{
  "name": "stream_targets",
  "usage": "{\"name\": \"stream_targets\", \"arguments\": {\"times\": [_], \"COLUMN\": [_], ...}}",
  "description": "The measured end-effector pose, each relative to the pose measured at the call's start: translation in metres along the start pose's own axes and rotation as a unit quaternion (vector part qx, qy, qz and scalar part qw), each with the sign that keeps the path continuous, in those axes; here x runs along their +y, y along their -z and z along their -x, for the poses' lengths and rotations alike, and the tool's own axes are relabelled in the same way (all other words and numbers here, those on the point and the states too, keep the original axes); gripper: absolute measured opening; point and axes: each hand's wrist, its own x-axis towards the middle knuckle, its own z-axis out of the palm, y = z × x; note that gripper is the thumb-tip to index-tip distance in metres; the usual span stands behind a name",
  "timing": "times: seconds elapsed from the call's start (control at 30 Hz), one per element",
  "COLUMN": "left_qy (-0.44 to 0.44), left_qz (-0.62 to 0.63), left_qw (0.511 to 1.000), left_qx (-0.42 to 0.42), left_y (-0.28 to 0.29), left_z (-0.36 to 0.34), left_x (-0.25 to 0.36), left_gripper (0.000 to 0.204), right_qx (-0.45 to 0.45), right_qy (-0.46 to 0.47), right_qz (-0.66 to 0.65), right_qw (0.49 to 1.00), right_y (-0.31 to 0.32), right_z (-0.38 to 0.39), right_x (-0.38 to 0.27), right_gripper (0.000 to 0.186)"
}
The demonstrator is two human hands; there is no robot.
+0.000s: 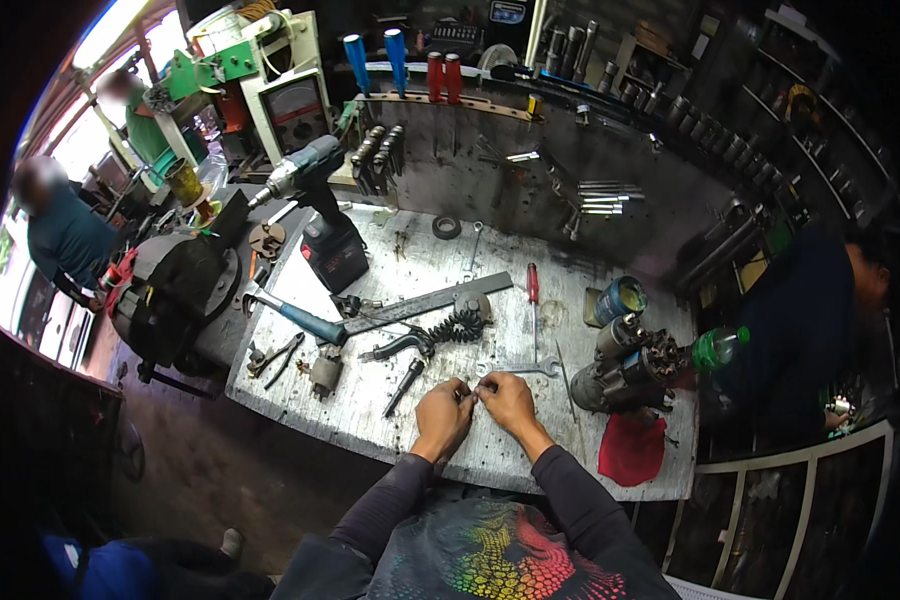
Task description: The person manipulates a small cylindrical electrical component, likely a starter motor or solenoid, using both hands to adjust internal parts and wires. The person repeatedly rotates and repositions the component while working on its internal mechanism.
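Note:
My left hand (pixel 444 415) and my right hand (pixel 508 400) meet just above the front part of the metal workbench (pixel 390 440). Both are closed, fingertips pinched close together. Whatever sits between them is too small and covered to name. Right beyond the fingers lies a wrench (pixel 520 369), with a red-handled screwdriver (pixel 533 285) farther back. To the left of my left hand is a short dark rod-shaped tool (pixel 403 390). A black coiled cord (pixel 455 328) rests behind it, next to a long flat metal bar (pixel 430 303).
On the right stand a motor-like assembly (pixel 600 385), a tin (pixel 625 298), a green bottle (pixel 720 347) and a red cloth (pixel 632 448). Leftward are a cordless impact wrench (pixel 335 245), hammer (pixel 310 322), pliers (pixel 288 358) and bench vise (pixel 175 285). A person (pixel 795 330) bends at the right.

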Motion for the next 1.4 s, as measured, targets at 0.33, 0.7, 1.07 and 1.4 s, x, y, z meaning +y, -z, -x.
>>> {"name": "stream_targets", "arguments": {"times": [0.33,0.7,1.07,1.4], "left_qy": [-0.060,-0.060,-0.083,-0.055], "left_qz": [-0.004,-0.030,-0.007,-0.065], "left_qw": [0.998,0.996,0.993,0.996], "left_qx": [-0.029,-0.067,-0.084,0.005], "left_y": [0.004,0.006,0.012,0.007], "left_z": [-0.002,-0.011,-0.018,-0.001], "left_x": [-0.006,-0.015,-0.021,0.002], "left_gripper": [0.018,0.021,0.021,0.019], "right_qx": [0.002,-0.060,-0.107,0.010], "right_qy": [0.085,0.014,0.161,0.199], "right_qz": [0.013,0.066,0.147,-0.025], "right_qw": [0.996,0.996,0.970,0.980], "right_y": [0.004,0.001,0.012,0.063], "right_z": [0.012,-0.001,-0.009,0.025], "right_x": [-0.002,-0.012,-0.017,0.009], "right_gripper": [0.018,0.021,0.021,0.018]}}
